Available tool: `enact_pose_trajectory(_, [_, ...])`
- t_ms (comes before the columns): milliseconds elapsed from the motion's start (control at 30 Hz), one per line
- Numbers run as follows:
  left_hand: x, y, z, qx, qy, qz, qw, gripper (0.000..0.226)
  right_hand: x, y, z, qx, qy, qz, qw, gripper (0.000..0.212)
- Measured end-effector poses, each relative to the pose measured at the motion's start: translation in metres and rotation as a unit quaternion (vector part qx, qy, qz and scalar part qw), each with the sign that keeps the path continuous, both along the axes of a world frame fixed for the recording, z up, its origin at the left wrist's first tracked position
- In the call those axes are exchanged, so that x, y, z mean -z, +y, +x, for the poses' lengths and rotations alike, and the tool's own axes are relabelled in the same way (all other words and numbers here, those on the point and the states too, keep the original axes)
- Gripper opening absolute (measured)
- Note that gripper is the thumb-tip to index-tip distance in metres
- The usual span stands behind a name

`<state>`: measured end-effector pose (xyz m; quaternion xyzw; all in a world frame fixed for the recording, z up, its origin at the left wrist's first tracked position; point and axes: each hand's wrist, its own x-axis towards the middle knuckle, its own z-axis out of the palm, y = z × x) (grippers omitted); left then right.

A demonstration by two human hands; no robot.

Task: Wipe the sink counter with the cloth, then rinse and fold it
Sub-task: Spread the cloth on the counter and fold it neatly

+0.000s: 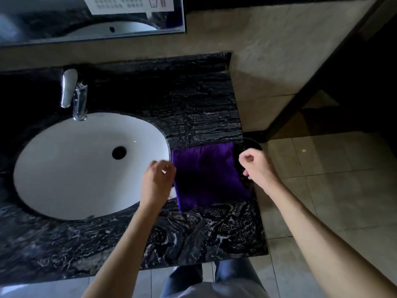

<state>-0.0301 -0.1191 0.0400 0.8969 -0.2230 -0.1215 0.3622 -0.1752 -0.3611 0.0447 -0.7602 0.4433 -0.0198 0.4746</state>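
Since purple cloth [207, 175] lies flat, squared up by counter's [193, 233] right edge, just beside sink [86, 166], looks like folding step, nearly done or mid-fold. Left hand [158, 181] and right hand [256, 166] hover at either side, fingers loosely curled, holding nothing. Next move probably needs pinching corners again. Dark veined stone, chrome faucet [74, 94] at back edge, mirror [92, 16] above, tiled floor [322, 168], dim room.
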Motion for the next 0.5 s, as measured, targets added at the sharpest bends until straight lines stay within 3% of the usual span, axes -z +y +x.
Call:
enact_pose_trajectory(67, [0.007,-0.019,0.029,-0.026,0.012,0.025,0.999,0.014,0.008,-0.009,0.026,0.014,0.04,0.002,0.999,0.019])
enact_pose_trajectory(233, [0.023,-0.047,0.069,0.027,0.069,0.127,0.989,0.033,0.008,-0.022,0.063,0.018,0.104,-0.042,0.993,0.042])
enact_pose_trajectory(367, [0.019,-0.051,0.076,0.059,0.051,0.144,0.986,0.025,0.01,-0.03,0.065,0.0,0.144,-0.01,0.99,0.05])
enact_pose_trajectory(500, [0.016,-0.059,0.075,0.08,0.041,0.147,0.985,0.012,0.016,-0.037,0.064,-0.006,0.112,0.023,0.993,0.041])
